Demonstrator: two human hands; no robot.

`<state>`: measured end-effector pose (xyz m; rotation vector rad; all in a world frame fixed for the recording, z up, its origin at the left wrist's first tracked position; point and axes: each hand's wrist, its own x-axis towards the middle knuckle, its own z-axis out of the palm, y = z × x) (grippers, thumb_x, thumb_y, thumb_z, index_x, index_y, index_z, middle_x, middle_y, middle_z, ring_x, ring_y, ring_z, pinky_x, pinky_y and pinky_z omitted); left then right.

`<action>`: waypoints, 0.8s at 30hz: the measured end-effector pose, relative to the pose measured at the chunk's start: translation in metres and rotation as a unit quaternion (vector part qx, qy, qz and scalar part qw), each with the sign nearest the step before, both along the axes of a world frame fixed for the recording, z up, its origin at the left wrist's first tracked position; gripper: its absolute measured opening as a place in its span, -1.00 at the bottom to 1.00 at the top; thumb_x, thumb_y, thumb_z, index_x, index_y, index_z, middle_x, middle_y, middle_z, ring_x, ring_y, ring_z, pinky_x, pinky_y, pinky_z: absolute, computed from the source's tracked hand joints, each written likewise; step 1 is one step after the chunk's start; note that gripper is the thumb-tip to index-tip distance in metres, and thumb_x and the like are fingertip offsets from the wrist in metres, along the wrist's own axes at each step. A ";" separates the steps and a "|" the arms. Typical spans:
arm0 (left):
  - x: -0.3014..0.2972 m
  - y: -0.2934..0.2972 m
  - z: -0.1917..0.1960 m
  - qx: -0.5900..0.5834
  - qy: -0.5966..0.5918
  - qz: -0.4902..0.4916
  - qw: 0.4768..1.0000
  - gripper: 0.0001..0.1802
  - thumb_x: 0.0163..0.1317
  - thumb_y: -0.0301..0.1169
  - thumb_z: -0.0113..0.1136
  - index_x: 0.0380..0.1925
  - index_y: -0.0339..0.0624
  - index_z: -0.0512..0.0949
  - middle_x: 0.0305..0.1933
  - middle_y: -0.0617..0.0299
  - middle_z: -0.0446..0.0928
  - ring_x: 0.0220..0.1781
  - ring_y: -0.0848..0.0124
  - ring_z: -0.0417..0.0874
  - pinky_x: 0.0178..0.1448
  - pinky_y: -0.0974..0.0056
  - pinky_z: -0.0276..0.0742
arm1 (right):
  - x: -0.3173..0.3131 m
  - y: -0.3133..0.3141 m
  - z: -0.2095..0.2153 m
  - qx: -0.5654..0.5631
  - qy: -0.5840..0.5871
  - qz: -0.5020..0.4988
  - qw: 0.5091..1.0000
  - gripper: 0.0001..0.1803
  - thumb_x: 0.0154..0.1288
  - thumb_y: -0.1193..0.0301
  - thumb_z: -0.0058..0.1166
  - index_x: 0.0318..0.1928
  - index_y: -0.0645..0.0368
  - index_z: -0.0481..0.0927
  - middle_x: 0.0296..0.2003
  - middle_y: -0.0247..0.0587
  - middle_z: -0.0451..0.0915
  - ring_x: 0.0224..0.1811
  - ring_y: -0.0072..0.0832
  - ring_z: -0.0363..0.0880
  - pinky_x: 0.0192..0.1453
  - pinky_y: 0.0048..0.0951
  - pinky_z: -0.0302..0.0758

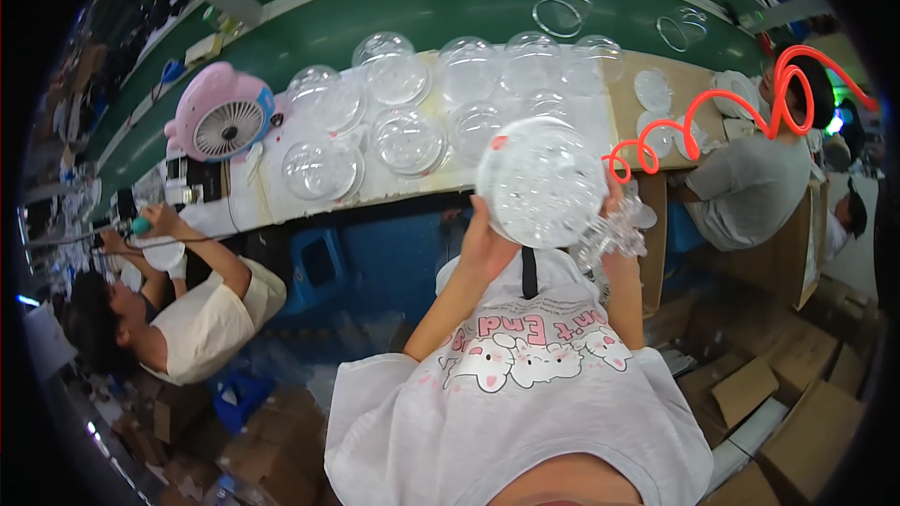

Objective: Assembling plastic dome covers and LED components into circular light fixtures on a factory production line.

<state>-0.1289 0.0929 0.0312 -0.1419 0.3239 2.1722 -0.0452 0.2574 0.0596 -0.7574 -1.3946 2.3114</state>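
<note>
Long dark-green bench [422, 17], white-covered strip [270, 173] along near side. On the strip: clear round plastic domes [312, 169] in two rough rows, far and near, side by side, some overlapping in view. Left end: pink rounded plastic fan [220, 112], dark round grille. Right: tan board section [630, 84] with flat clear-whitish discs [653, 91]. Far green surface: two clear open-rimmed cups [562, 11], tipped over, well apart.

The disc [544, 189] is white; fan [221, 98], pink and blue; hose [720, 93], orange-red.
</note>
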 end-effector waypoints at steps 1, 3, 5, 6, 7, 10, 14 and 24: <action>0.006 -0.001 -0.008 0.038 -0.021 -0.016 0.999 -0.27 0.22 0.10 -0.20 0.25 -0.13 0.06 0.29 0.17 0.16 0.29 0.23 0.20 0.30 0.04 0.12 | 0.006 -0.003 -0.005 -0.004 -0.043 0.000 0.999 -0.37 0.20 0.35 -0.07 0.27 0.18 0.08 0.19 -0.15 0.22 0.27 -0.38 0.15 0.30 -0.34 0.14; 0.012 -0.008 -0.012 0.007 -0.001 -0.023 1.000 -0.28 0.21 0.08 -0.15 0.22 -0.18 0.11 0.26 0.17 0.20 0.27 0.25 0.23 0.29 0.05 0.14 | 0.014 0.007 -0.033 0.110 -0.070 0.058 0.990 -0.37 0.17 0.41 -0.01 0.26 0.17 0.12 0.17 -0.21 0.27 0.20 -0.42 0.26 0.24 -0.38 0.24; 0.016 -0.019 -0.025 0.003 0.000 -0.030 1.000 -0.38 0.21 -0.07 0.00 0.12 -0.29 0.25 0.15 0.17 0.35 0.16 0.32 0.38 0.22 0.13 0.25 | 0.016 -0.007 -0.038 -0.054 -0.060 0.001 0.997 -0.35 0.12 0.50 0.02 0.24 0.18 0.14 0.13 -0.23 0.32 0.17 -0.42 0.31 0.21 -0.40 0.28; 0.018 -0.028 -0.035 0.004 -0.005 -0.026 1.000 -0.38 0.21 -0.07 0.00 0.12 -0.29 0.25 0.15 0.17 0.35 0.16 0.32 0.38 0.22 0.13 0.25 | 0.017 -0.010 -0.038 -0.052 -0.065 0.004 0.997 -0.35 0.12 0.50 0.02 0.24 0.18 0.14 0.13 -0.23 0.32 0.17 -0.42 0.31 0.21 -0.40 0.28; 0.016 -0.038 -0.042 -0.017 0.054 -0.058 0.997 -0.44 0.22 -0.14 0.02 0.11 -0.29 0.27 0.11 0.16 0.38 0.10 0.34 0.42 0.18 0.17 0.31 | 0.017 -0.011 -0.034 -0.041 -0.072 0.021 0.996 -0.35 0.11 0.50 0.03 0.24 0.18 0.15 0.13 -0.21 0.32 0.16 -0.43 0.31 0.21 -0.41 0.28; 0.008 -0.061 -0.045 -0.084 0.077 -0.105 0.988 -0.53 0.20 -0.38 0.07 0.10 -0.28 0.28 0.00 0.16 0.47 -0.03 0.39 0.52 0.06 0.28 0.43 | 0.017 -0.018 -0.034 -0.023 -0.067 0.057 0.996 -0.38 0.13 0.51 0.02 0.23 0.19 0.17 0.08 -0.19 0.36 0.10 -0.47 0.35 0.14 -0.46 0.31; 0.002 -0.071 -0.035 -0.206 0.116 -0.088 0.968 -0.38 0.12 -0.50 0.11 0.20 -0.17 0.13 0.09 0.14 0.37 0.08 0.37 0.44 0.06 0.26 0.44 | 0.004 -0.029 -0.029 0.001 -0.120 0.100 0.988 -0.42 0.16 0.50 -0.01 0.22 0.20 0.19 -0.02 -0.22 0.45 -0.01 -0.54 0.41 0.02 -0.53 0.35; -0.010 -0.056 -0.033 -0.229 0.227 0.025 0.946 -0.33 0.17 -0.54 0.05 0.22 -0.20 -0.06 0.18 0.14 0.17 0.18 0.44 0.25 0.15 0.37 0.27 | -0.033 -0.024 -0.051 -0.016 -0.057 0.051 0.997 -0.44 0.26 0.34 -0.08 0.23 0.25 0.16 0.09 -0.13 0.37 0.12 -0.41 0.36 0.18 -0.40 0.31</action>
